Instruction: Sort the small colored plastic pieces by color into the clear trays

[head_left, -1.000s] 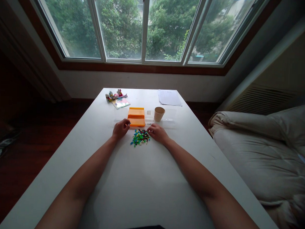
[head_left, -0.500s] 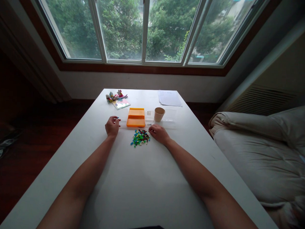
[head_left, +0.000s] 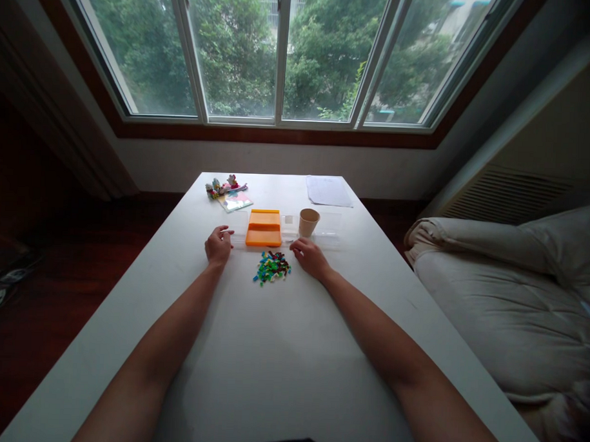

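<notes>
My left hand rests by the left part of a clear plastic tray, thumb and forefinger apart, with nothing visible between them. Beside the tray's front edge lies my right hand, its fingers drawn together and pointing down; whatever they may hold is too small to make out. A loose pile of small coloured building bricks, mostly green, blue and dark red, lies between the hands. Just beyond the pile is an orange, two-part box. A brown paper cup stands upright behind my right hand.
Small brick figures and a coloured card sit at the white table's far left. Sheets of paper lie at its far right. A padded sofa is to the right, and a window lies ahead.
The small blue brick at my left fingertips no longer shows there, and those fingers are further apart. My right hand has barely shifted. The whole view has dropped slightly.
</notes>
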`<control>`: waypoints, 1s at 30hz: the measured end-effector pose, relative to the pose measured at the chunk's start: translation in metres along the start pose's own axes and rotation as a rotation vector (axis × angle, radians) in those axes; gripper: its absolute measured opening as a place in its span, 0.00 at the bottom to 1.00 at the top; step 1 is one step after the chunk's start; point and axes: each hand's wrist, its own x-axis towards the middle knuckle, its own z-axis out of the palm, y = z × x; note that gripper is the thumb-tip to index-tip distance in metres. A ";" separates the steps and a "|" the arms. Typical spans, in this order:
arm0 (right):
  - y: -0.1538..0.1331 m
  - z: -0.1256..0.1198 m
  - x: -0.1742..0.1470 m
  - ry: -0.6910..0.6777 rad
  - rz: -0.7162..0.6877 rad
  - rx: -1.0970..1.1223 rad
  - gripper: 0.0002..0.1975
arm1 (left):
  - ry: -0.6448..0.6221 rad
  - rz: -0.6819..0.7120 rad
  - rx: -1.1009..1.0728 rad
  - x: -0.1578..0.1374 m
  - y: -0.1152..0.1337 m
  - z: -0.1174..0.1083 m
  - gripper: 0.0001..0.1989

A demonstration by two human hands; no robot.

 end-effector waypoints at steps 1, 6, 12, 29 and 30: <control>0.000 0.000 0.000 0.001 -0.003 0.006 0.10 | -0.002 0.001 0.002 0.000 0.000 0.000 0.16; 0.000 -0.002 0.000 0.036 -0.023 0.025 0.13 | -0.011 0.084 -0.013 -0.002 0.002 0.001 0.14; -0.009 -0.009 0.002 0.179 0.035 0.005 0.12 | -0.126 0.288 0.033 -0.012 0.012 0.004 0.13; 0.032 -0.035 0.001 0.697 0.410 0.033 0.15 | -0.381 0.614 0.238 -0.024 0.018 0.012 0.11; 0.033 -0.034 0.001 0.696 0.407 0.031 0.15 | -0.394 0.622 0.255 -0.024 0.018 0.013 0.11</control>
